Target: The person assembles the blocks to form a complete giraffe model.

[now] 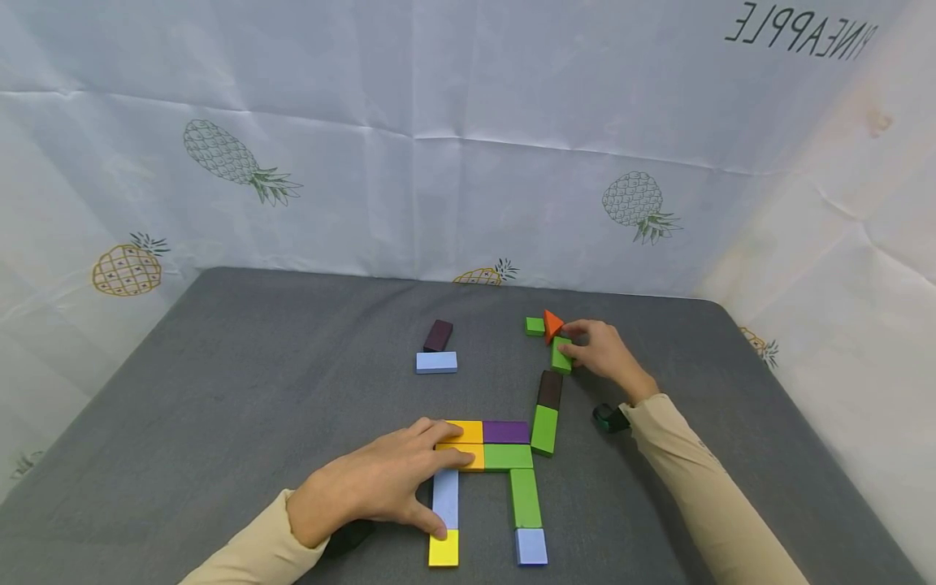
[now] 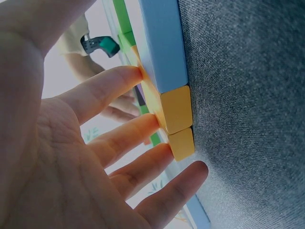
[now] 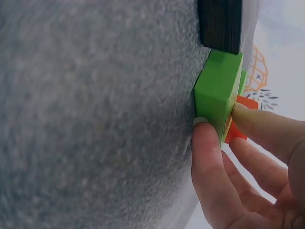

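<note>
My left hand (image 1: 391, 475) rests spread over the lower left of the block layout. Its fingertips touch two yellow blocks (image 2: 176, 109) side by side, and its thumb lies at another yellow block (image 1: 443, 552) below a light blue block (image 1: 446, 500). Farther off, my right hand (image 1: 601, 351) pinches a green block (image 3: 219, 83), with one fingertip low on its side and another at its upper edge. An orange triangular block (image 1: 552, 324) lies just beyond those fingers, beside a small green block (image 1: 535, 327). A dark brown block (image 1: 550, 390) sits just nearer than the pinched one.
Purple (image 1: 506, 431) and green blocks (image 1: 508, 457) adjoin the yellow pair. A green leg (image 1: 525, 497) ends in a light blue block (image 1: 531, 546). Another green block (image 1: 544, 429) slants at the corner. Apart lie a dark block (image 1: 439, 335) and a light blue block (image 1: 436, 363).
</note>
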`<action>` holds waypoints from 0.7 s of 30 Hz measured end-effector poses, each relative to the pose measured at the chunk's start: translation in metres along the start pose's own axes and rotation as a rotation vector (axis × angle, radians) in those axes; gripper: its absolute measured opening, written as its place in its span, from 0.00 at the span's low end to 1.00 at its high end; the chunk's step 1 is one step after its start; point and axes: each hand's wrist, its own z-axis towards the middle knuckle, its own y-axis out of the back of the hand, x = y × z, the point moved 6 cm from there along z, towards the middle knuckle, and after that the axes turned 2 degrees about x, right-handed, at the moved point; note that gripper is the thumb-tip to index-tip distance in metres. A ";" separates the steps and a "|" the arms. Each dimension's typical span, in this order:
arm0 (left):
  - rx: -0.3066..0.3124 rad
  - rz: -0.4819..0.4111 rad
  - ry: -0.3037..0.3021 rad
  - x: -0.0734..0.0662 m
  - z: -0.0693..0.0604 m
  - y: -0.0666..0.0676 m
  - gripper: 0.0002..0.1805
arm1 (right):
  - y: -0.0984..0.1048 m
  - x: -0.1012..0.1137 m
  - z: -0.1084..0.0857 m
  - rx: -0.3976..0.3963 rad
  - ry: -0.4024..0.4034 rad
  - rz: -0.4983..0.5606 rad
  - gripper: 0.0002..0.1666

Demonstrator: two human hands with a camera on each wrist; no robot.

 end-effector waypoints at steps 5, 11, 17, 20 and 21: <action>-0.009 0.005 -0.005 0.000 -0.001 0.000 0.41 | -0.004 0.004 0.000 0.032 -0.002 0.018 0.28; -0.012 0.010 -0.005 0.000 -0.001 0.001 0.40 | -0.007 0.009 -0.002 0.063 0.028 0.044 0.26; -0.002 0.004 -0.003 -0.001 0.000 0.001 0.41 | -0.008 0.009 -0.002 0.081 0.041 0.037 0.27; -0.004 0.006 -0.005 -0.001 -0.001 0.001 0.41 | -0.009 0.009 -0.002 0.085 0.042 0.046 0.27; -0.005 0.007 -0.005 -0.001 -0.001 0.001 0.41 | -0.009 0.009 -0.002 0.087 0.047 0.048 0.27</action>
